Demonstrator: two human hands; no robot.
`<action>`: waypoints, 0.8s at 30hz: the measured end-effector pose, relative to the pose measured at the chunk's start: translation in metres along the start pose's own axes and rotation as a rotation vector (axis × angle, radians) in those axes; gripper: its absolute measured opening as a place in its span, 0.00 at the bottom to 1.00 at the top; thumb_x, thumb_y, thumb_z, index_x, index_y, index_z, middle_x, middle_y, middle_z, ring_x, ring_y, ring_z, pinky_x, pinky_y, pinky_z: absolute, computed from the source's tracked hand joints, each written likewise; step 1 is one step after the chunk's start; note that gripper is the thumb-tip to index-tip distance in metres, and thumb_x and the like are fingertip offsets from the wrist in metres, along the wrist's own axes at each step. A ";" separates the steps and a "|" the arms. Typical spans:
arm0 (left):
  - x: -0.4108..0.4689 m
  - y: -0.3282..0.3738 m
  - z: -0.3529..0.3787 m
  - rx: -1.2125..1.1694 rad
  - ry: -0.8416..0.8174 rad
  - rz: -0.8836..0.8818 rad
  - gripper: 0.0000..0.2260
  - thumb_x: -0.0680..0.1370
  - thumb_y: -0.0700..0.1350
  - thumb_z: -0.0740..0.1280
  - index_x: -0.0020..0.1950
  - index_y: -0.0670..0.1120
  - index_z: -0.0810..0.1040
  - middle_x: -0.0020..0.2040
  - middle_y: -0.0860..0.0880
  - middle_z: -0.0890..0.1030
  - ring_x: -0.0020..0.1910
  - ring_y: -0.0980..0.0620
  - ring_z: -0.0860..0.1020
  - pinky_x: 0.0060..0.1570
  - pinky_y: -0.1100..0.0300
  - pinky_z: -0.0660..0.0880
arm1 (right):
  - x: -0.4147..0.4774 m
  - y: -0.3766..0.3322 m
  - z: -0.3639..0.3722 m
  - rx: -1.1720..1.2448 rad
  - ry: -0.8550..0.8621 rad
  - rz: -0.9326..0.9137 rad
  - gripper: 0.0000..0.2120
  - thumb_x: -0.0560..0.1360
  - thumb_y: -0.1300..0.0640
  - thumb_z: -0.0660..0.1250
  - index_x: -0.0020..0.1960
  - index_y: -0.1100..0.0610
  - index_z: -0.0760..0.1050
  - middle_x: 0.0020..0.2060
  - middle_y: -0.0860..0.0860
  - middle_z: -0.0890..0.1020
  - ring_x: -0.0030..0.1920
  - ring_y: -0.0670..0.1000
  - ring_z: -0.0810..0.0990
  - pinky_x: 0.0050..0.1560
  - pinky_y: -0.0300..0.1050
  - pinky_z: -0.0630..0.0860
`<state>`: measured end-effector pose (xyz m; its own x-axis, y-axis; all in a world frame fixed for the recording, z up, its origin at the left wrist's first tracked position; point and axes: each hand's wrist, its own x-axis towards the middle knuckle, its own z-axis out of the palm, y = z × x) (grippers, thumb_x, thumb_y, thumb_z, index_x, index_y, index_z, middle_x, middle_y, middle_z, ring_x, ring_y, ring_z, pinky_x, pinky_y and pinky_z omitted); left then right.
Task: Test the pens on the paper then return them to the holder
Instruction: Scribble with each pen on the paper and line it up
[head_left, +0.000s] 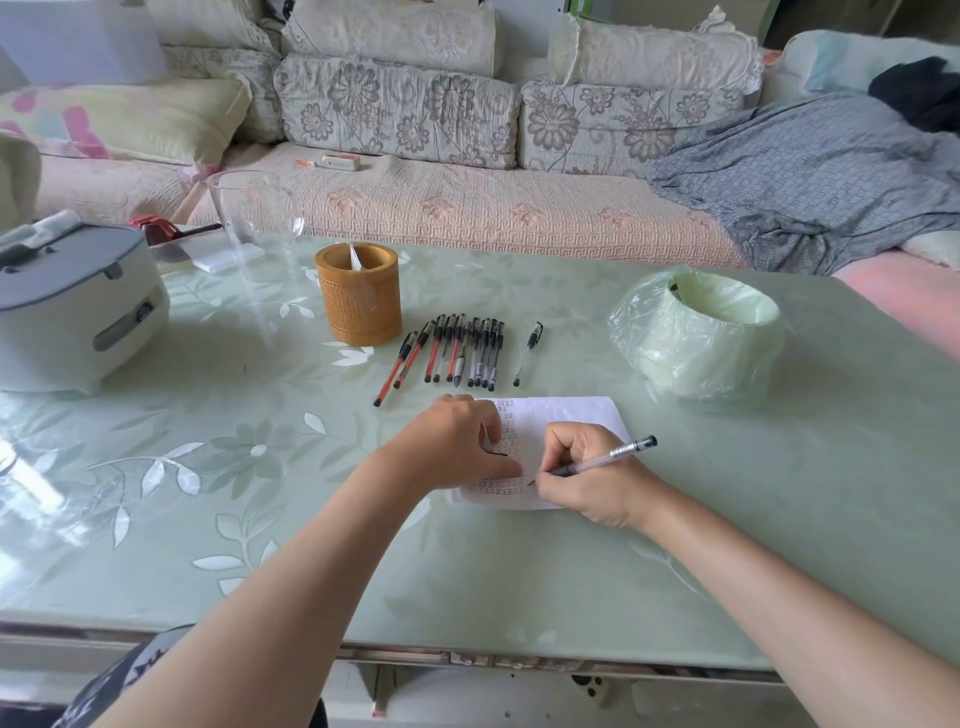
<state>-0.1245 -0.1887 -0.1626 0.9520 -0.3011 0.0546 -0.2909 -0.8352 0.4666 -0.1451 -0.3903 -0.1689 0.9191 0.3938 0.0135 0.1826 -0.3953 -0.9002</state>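
Note:
A white sheet of paper (566, 415) with rows of small marks lies on the green table. My left hand (457, 444) rests on its left part, fingers bent, holding it down. My right hand (587, 478) grips a clear black-ink pen (602, 460), whose tip touches the paper near the lower edge. Beyond the paper lies a row of several pens (457, 353), some red, some black. One black pen (528, 353) lies apart to their right. The brown bamboo holder (358, 296) stands upright behind them, with something pale inside.
A grey-and-white appliance (72, 306) sits at the table's left. A clear glass jug (257, 218) stands at the back. A bin lined with a green plastic bag (701, 332) is at the right. A sofa with cushions runs behind the table.

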 end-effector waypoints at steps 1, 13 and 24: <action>0.001 0.000 0.001 0.000 0.001 -0.005 0.17 0.67 0.59 0.76 0.46 0.51 0.75 0.42 0.53 0.74 0.45 0.55 0.69 0.41 0.63 0.66 | 0.000 0.000 0.000 -0.010 0.000 -0.003 0.11 0.67 0.67 0.68 0.32 0.54 0.71 0.25 0.44 0.73 0.26 0.46 0.67 0.28 0.40 0.63; 0.001 -0.001 0.004 -0.003 0.010 -0.015 0.18 0.66 0.60 0.76 0.45 0.53 0.74 0.45 0.51 0.74 0.47 0.54 0.69 0.43 0.63 0.65 | -0.003 -0.002 0.003 -0.090 -0.009 0.001 0.12 0.68 0.65 0.68 0.31 0.53 0.69 0.24 0.42 0.70 0.27 0.45 0.66 0.28 0.39 0.63; 0.001 -0.001 0.004 -0.004 -0.001 -0.027 0.18 0.66 0.60 0.76 0.45 0.54 0.73 0.46 0.51 0.74 0.48 0.53 0.69 0.43 0.63 0.65 | -0.006 0.000 0.003 -0.089 0.001 -0.018 0.08 0.66 0.63 0.68 0.33 0.57 0.68 0.27 0.44 0.70 0.29 0.46 0.66 0.30 0.40 0.63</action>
<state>-0.1241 -0.1897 -0.1662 0.9594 -0.2790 0.0412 -0.2649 -0.8412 0.4714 -0.1516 -0.3903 -0.1697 0.9159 0.4003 0.0297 0.2290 -0.4604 -0.8577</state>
